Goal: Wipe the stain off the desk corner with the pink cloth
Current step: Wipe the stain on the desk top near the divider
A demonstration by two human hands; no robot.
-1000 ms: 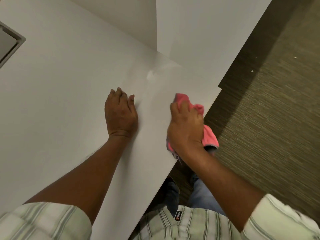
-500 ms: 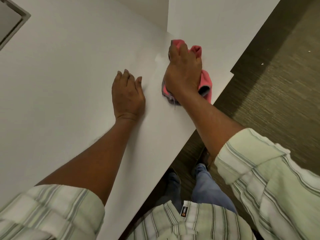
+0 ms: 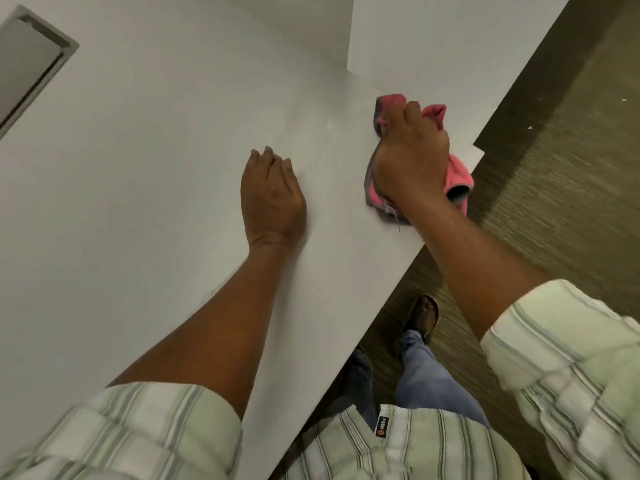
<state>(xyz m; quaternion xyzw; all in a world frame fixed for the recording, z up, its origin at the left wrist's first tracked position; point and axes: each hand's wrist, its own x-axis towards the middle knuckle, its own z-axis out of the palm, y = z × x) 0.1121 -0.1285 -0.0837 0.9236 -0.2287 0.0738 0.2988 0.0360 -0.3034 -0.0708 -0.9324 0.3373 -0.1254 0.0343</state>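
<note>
Both hands were on the pale grey laminate counter; the left hand lay flat and empty, bracing; the right hand was closed over the bunched pink fabric cloth near the far right corner; short, firm, overlapping strokes over the faint smear would probably serve best.

Pink cloth was bunched and crumpled, with a grey-purple edging visible, lying on the white counter close to its far right corner. Folds of it stuck out at the far end and toward the counter's right edge. A faint, pale smear showed on the counter surface just left of the cloth; its outline was unclear.
</note>
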